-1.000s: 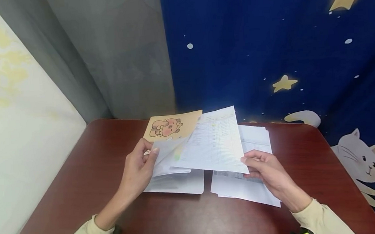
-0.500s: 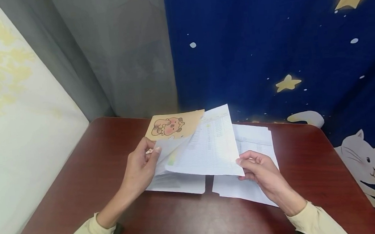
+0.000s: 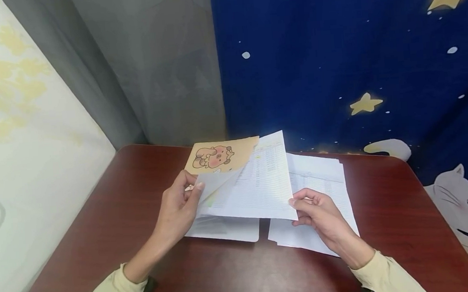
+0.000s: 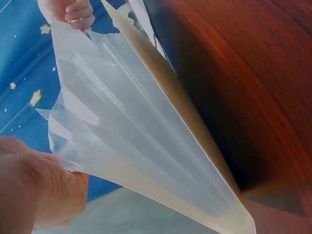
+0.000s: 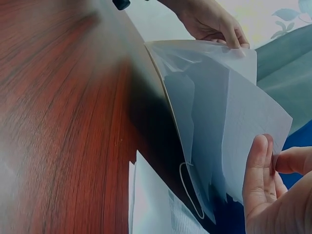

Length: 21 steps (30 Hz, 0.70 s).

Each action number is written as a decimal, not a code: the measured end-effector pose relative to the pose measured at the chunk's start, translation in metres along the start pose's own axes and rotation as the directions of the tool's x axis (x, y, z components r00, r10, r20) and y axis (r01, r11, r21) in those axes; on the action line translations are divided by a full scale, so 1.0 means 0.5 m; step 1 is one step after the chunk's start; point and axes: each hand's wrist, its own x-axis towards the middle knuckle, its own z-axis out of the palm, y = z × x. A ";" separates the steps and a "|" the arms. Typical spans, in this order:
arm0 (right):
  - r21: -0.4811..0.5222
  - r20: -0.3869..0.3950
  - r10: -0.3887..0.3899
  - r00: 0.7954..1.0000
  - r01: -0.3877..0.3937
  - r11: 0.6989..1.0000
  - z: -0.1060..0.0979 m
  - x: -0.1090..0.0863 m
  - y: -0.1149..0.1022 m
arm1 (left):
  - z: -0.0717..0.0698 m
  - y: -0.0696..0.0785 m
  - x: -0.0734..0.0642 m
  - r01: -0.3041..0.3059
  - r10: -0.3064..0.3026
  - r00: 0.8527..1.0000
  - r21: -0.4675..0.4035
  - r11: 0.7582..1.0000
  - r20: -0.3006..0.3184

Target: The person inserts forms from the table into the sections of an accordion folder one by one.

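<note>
A tan expanding file folder (image 3: 202, 156) with a cartoon animal on its cover lies at the middle-left of the table. Its clear pleats (image 4: 131, 112) fan out in the left wrist view. My left hand (image 3: 176, 203) pinches the upper edge of a translucent divider (image 3: 217, 181) and holds it up. Between finger and thumb, my right hand (image 3: 322, 216) grips the near right corner of a printed sheet (image 3: 267, 184). The sheet's left part sits behind the raised divider, inside the folder; its right part sticks out.
More printed sheets (image 3: 325, 169) lie in a loose stack on the dark red table (image 3: 227, 277), right of the folder and partly under the held sheet. An elastic loop (image 5: 182, 176) hangs at the folder's edge. Curtains (image 3: 294, 69) stand behind the table.
My right hand has moved left with the sheet, so more of it lies behind the divider. My left hand keeps its pinch. The whole head view has shifted slightly.
</note>
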 end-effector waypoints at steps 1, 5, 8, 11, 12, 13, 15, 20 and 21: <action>0.002 0.004 -0.003 1.000 0.003 1.000 0.003 0.001 0.001 | 0.000 -0.001 0.000 -0.003 0.003 1.000 -0.004 1.000 0.003; 0.016 0.029 -0.007 1.000 0.007 1.000 0.015 0.004 0.005 | 0.001 -0.003 0.001 -0.011 0.011 1.000 -0.013 1.000 0.006; 0.031 0.048 -0.008 0.999 0.007 1.000 0.026 0.008 0.008 | 0.001 -0.002 0.000 -0.020 0.020 1.000 -0.007 1.000 0.004; 0.044 0.055 -0.009 0.998 0.007 0.999 0.035 0.011 0.012 | 0.000 0.001 0.000 -0.028 0.028 1.000 0.007 1.000 -0.002; 0.048 0.054 -0.010 0.998 0.007 0.999 0.038 0.013 0.012 | -0.001 0.002 0.000 -0.031 0.031 1.000 0.012 0.999 -0.003; 0.051 0.053 -0.010 0.999 0.007 0.999 0.040 0.014 0.013 | -0.001 0.002 -0.001 -0.032 0.032 0.999 0.016 0.999 -0.003; 0.056 0.048 -0.009 0.999 0.006 0.998 0.045 0.016 0.014 | -0.001 0.004 -0.001 -0.030 0.030 1.000 0.018 0.999 -0.004; 0.053 0.046 0.003 0.999 -0.005 0.999 0.056 0.023 0.018 | -0.002 0.002 -0.002 -0.021 0.021 1.000 0.010 1.000 -0.003; 0.051 0.047 0.005 0.999 -0.007 0.999 0.058 0.025 0.019 | -0.002 0.001 -0.002 -0.020 0.020 1.000 0.008 1.000 -0.002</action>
